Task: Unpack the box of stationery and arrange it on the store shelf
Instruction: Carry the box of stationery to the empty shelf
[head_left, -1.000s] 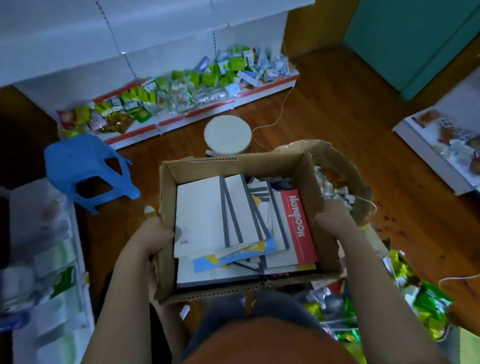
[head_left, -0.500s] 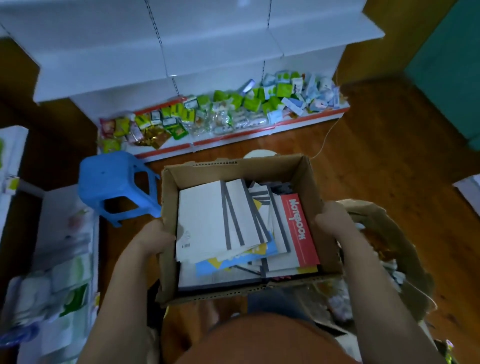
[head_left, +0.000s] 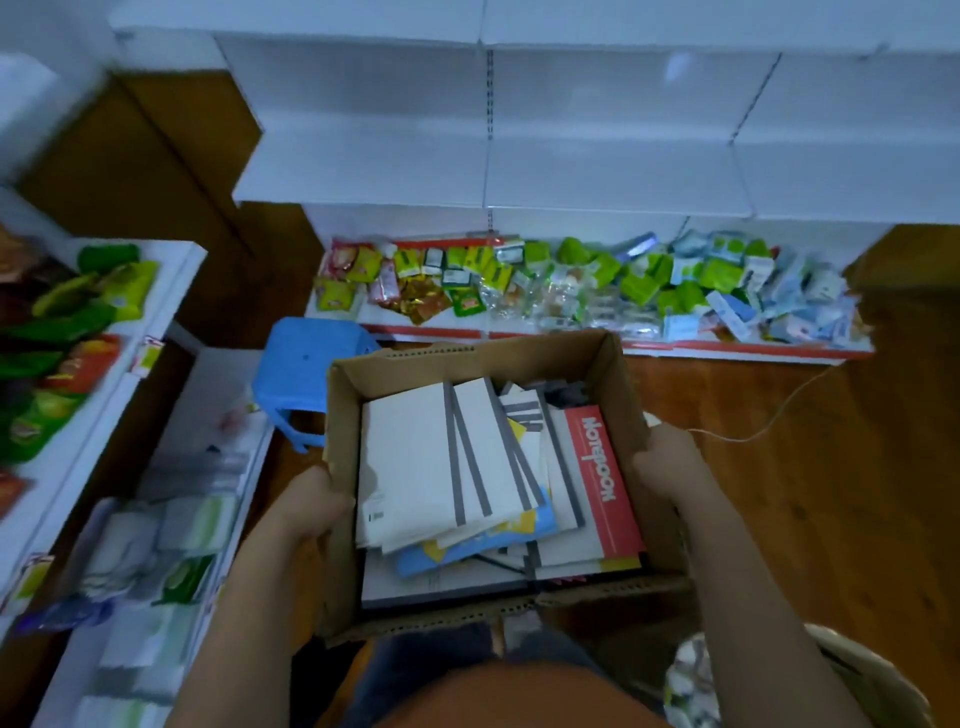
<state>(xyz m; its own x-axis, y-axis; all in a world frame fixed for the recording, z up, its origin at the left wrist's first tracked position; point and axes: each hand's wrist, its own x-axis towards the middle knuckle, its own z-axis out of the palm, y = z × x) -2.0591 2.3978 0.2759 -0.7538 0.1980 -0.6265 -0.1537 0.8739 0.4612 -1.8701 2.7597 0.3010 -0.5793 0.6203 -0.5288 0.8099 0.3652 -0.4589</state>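
Observation:
An open cardboard box (head_left: 470, 361) is held in front of me at waist height. Inside lie several notebooks: white ones with grey spines (head_left: 415, 457), a red one marked "Notebook" (head_left: 602, 483) and a blue-and-yellow one (head_left: 478, 540) underneath. My left hand (head_left: 306, 504) grips the box's left wall. My right hand (head_left: 667, 462) grips its right wall. Ahead stands a white store shelf unit (head_left: 613, 171) with bare upper boards; its bottom board (head_left: 727, 345) carries many small packets.
A blue plastic stool (head_left: 296, 369) stands on the wooden floor just beyond the box's left corner. A second shelf unit (head_left: 171, 270) with snack packets runs along the left. A thin cord (head_left: 769, 421) lies on the floor at right. A sack (head_left: 852, 670) sits at lower right.
The view has swung left and closer to the white shelf; the stool and shelf now sit nearer. Both hands keep the same grip on the box.

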